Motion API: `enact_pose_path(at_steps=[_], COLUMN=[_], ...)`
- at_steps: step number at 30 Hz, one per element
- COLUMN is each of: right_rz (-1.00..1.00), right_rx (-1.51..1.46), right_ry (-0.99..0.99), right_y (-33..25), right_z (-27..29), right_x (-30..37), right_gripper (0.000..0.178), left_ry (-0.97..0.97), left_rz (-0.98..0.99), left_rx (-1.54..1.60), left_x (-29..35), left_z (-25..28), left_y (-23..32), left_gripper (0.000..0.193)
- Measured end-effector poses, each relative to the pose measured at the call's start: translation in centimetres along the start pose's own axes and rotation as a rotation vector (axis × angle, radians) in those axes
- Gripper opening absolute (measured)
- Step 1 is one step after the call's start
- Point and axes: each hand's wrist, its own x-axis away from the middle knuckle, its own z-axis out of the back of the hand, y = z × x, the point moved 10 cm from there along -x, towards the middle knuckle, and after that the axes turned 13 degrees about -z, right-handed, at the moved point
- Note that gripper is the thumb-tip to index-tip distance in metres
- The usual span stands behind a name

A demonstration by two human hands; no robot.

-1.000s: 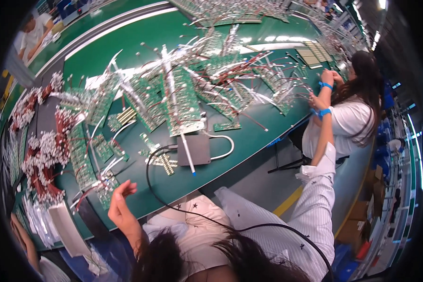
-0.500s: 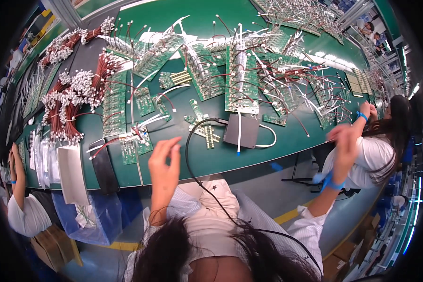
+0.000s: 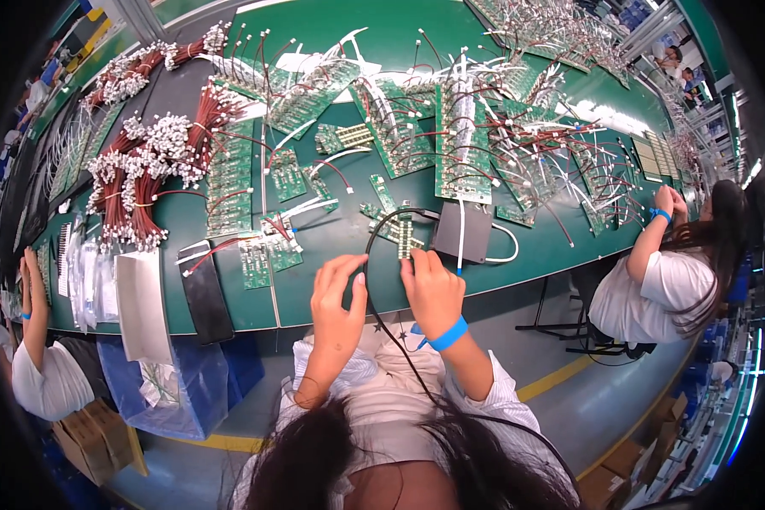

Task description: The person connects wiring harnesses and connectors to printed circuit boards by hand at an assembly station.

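Green is spreading under everything: this table [image 3: 314, 246] is carrying the whole load, and I am working at its near edge. Long boards [image 3: 450, 174] are lying farther back and overlapping, likely to save room. Red wires [image 3: 147, 223] are lying in bunches to the left, presumably so the strands aren't tangling. Just beyond my right hand [image 3: 436, 297], a dark grey box [image 3: 478, 234] is sitting under a white strip [image 3: 461, 244]. My left hand [image 3: 338, 310] is holding nothing I can see, thumb and fingers parted, perhaps to stay loose beside the black cable [image 3: 397, 212]. My right hand is bending its fingers at the near end of a small narrow board [image 3: 405, 235], which is resting among other small boards [image 3: 382, 193], probably grouped within easy reach.

Loose wires are hiding much of the long boards. Whether my left fingertips are touching the cable is unclear. My right fingertips are covering the narrow board's near end, so I cannot tell whether they are pinching or only touching it.
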Motion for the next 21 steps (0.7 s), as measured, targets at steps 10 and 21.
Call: enact_pose_path(at_steps=[10,21], right_rz=[-0.012,0.039], right_rx=[0.145,0.053], right_ry=[0.012,-0.013], right_y=[-1.0,-0.1], right_z=[-0.5,5.0], right_x=[-0.5,2.2], right_gripper=[0.032,0.011], left_ry=[0.125,-0.015], left_rz=[-0.120,0.226], left_rx=[-0.026,0.396], left_x=[-0.4,1.1], left_z=[1.7,0.2], left_y=[1.4,-1.7], left_gripper=[0.018,0.018])
